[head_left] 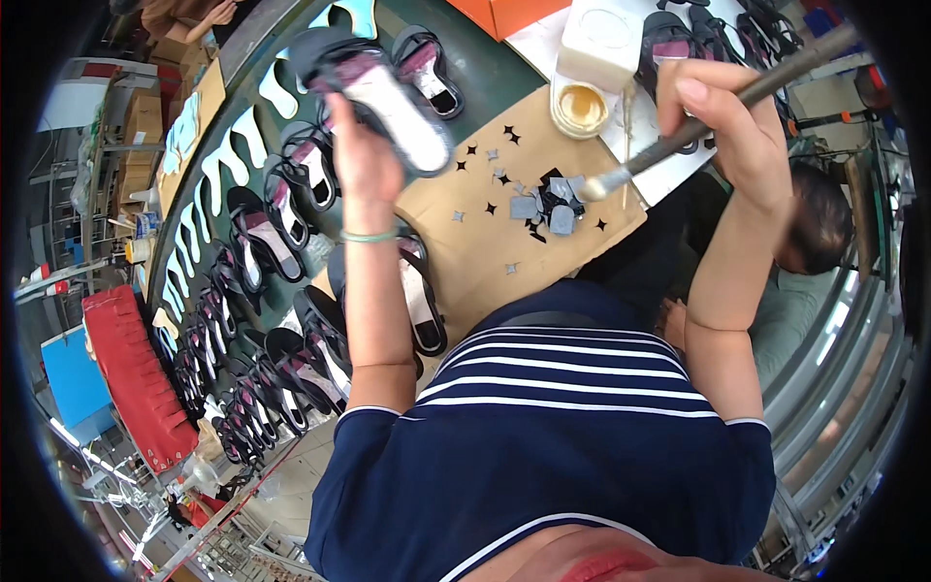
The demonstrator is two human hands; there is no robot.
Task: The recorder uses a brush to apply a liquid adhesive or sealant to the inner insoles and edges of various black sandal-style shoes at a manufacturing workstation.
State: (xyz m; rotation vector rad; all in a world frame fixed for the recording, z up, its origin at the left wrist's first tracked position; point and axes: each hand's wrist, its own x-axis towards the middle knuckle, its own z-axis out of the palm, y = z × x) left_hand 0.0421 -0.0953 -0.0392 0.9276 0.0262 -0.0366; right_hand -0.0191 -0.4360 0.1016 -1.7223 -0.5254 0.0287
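My left hand [367,160] is closed around a black sandal [393,102] with a white, partly purple inner sole, lifted over the bench and slightly blurred. In my right hand [732,121] is a brush [669,145] with a long dark handle, its pale bristles low and pointing left. Beneath the bristles a pile of small grey and black squares [561,218] lies on a brown cardboard sheet [465,281]. Small star-shaped pieces [491,209] are scattered around that pile. Behind the brush tip stands an open pot of yellowish liquid [580,109].
Rows of black sandals [262,233] line the green bench [485,63] on the left. Pale blue-white sole-shaped pieces [233,160] lie along its far edge. A white container [599,44] stands behind the pot. Another person [819,218] is close by on the right.
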